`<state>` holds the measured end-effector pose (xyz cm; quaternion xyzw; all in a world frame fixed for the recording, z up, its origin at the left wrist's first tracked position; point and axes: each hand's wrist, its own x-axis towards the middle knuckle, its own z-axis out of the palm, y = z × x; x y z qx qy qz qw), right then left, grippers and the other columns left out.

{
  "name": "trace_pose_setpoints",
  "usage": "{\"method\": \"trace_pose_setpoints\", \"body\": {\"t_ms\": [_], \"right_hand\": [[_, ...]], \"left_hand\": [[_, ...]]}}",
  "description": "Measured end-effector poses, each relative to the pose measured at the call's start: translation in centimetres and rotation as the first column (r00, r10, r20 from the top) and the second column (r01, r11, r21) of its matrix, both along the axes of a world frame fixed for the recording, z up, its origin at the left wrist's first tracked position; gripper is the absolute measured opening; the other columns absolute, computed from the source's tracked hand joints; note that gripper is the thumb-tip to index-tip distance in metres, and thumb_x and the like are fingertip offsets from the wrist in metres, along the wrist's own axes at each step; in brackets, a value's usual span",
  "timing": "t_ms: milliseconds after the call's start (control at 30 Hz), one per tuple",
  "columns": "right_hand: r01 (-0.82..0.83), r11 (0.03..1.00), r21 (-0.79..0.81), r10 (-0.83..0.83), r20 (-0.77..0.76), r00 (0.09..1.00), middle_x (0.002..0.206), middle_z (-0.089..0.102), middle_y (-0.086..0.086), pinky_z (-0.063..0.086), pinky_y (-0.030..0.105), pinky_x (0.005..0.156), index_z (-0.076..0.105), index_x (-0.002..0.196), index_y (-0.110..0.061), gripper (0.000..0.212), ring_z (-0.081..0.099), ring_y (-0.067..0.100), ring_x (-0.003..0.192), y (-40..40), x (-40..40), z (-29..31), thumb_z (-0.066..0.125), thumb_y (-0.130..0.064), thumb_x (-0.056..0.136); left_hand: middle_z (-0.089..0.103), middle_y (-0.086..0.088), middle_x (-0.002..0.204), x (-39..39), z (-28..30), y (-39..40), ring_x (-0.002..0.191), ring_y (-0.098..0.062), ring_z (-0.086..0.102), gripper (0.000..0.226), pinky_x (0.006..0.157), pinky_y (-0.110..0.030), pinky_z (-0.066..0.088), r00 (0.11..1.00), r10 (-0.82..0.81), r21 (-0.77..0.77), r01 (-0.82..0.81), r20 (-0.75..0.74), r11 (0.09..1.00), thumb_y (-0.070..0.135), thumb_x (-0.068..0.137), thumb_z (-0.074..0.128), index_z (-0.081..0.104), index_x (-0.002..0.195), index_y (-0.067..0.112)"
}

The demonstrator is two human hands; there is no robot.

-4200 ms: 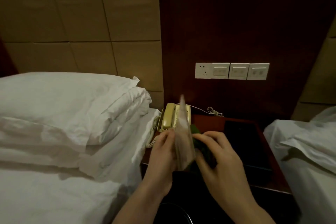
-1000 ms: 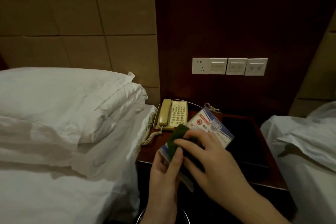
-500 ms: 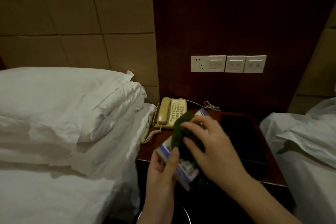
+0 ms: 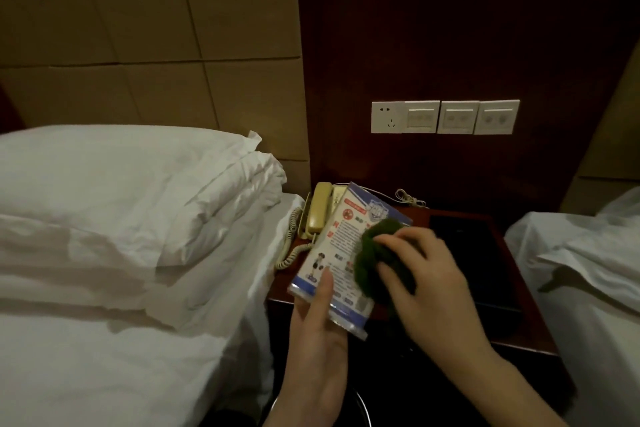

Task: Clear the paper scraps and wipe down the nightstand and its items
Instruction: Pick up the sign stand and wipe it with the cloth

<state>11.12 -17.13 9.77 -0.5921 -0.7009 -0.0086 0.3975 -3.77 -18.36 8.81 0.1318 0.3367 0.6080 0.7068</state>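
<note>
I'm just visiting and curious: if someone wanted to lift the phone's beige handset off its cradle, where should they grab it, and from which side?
Probably around the middle of the handset, coming from above and from the bed side. It lies lengthwise on the left edge of the telephone, and the notice card held by the left hand covers the keypad side. The coiled cord hangs off its near end, so avoid gripping there.
</note>
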Motion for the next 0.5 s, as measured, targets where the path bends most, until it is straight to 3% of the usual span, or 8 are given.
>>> {"method": "trace_pose_setpoints", "body": {"t_ms": [67,167,233,300,400,500], "right_hand": [[0.06,0.998,-0.02,-0.062,-0.119,0.991,0.128,0.044,-0.017,0.046,0.023,0.097,0.06,0.135,-0.029,0.043,0.047,0.003,0.117,0.4,0.7,0.7,0.069,-0.025,0.093],[0.057,0.998,-0.028,-0.063,-0.332,0.941,0.127,0.043,-0.018,0.039,0.01,0.089,0.061,0.129,-0.036,0.038,0.048,-0.007,0.113,-0.1,0.9,0.8,0.069,-0.025,0.094],[0.06,0.998,-0.02,-0.062,-0.502,0.863,0.129,0.044,-0.017,0.039,0.009,0.086,0.06,0.125,-0.042,0.035,0.045,-0.013,0.115,-0.6,0.8,0.5,0.069,-0.028,0.094],[0.046,0.999,-0.025,-0.051,-0.681,0.73,0.131,0.048,-0.017,0.047,0.017,0.09,0.059,0.121,-0.048,0.033,0.05,-0.007,0.116,-0.9,0.5,0.4,0.068,-0.031,0.094],[-0.008,0.999,-0.035,-0.025,-0.84,0.543,0.132,0.057,-0.013,0.056,0.039,0.096,0.061,0.12,-0.049,0.032,0.058,0.004,0.119,-1.5,-0.7,-0.2,0.067,-0.031,0.094],[-0.061,0.996,-0.067,-0.027,-0.865,0.5,0.13,0.059,-0.013,0.056,0.039,0.096,0.061,0.117,-0.05,0.031,0.06,0.008,0.119,-2.2,-1.7,-0.7,0.066,-0.039,0.089]], "left_hand": [[0.078,-0.015,0.118,0.2,0.1,0.0,0.102,-0.033,0.078,0.066,0.085,-0.048,0.058,1.0,-0.002,0.01,0.002,-0.005,1.0,0.027,0.076,0.072,0.06,0.14,0.019],[0.081,-0.011,0.109,0.4,0.2,-0.2,0.093,-0.029,0.08,0.072,0.09,-0.054,0.058,1.0,0.004,0.056,-0.004,-0.003,0.998,0.026,0.069,0.083,0.06,0.137,0.019],[0.082,-0.01,0.104,0.6,0.3,-0.4,0.087,-0.028,0.081,0.103,0.081,-0.053,0.064,1.0,-0.006,0.079,0.006,-0.007,0.997,0.033,0.034,0.107,0.064,0.126,0.02],[0.082,-0.01,0.103,0.8,0.2,-0.6,0.086,-0.028,0.081,0.124,0.068,-0.047,0.067,0.999,-0.036,0.134,0.032,0.033,0.99,0.03,0.003,0.108,0.066,0.12,0.02],[0.081,-0.014,0.109,0.7,-0.2,-0.9,0.09,-0.03,0.08,0.124,0.064,-0.04,0.066,0.993,-0.115,0.226,0.11,0.009,0.968,0.021,0.005,0.109,0.067,0.122,0.019],[0.081,-0.011,0.111,0.4,-0.1,-1.6,0.097,-0.026,0.08,0.1,0.072,-0.035,0.066,0.976,-0.197,0.355,0.218,-0.096,0.909,0.026,0.017,0.111,0.08,0.113,0.025]]}}
